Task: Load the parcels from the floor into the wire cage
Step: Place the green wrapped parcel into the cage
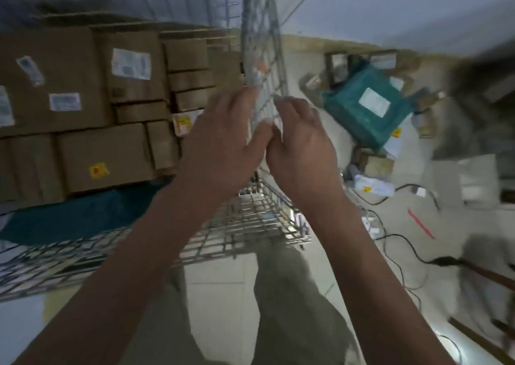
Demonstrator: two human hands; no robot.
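The wire cage [262, 30] stands in front of me, with its low front panel [245, 225] folded down. Several brown cardboard parcels [83, 100] are stacked inside it on top of a teal bag [78, 217]. My left hand [220, 141] and my right hand [301, 147] are side by side at the cage's upright right-hand wire panel, fingers curled on its edge around something small and pale that the blur hides. A teal parcel [367, 108] with a white label lies on the floor to the right, among small boxes [373, 164].
Black cables [395, 242] trail across the pale tiled floor at the right, near a red strip [420, 224] and a white packet [373, 186]. Dark blurred shapes fill the right edge. My legs in grey trousers [278, 309] stand just before the cage.
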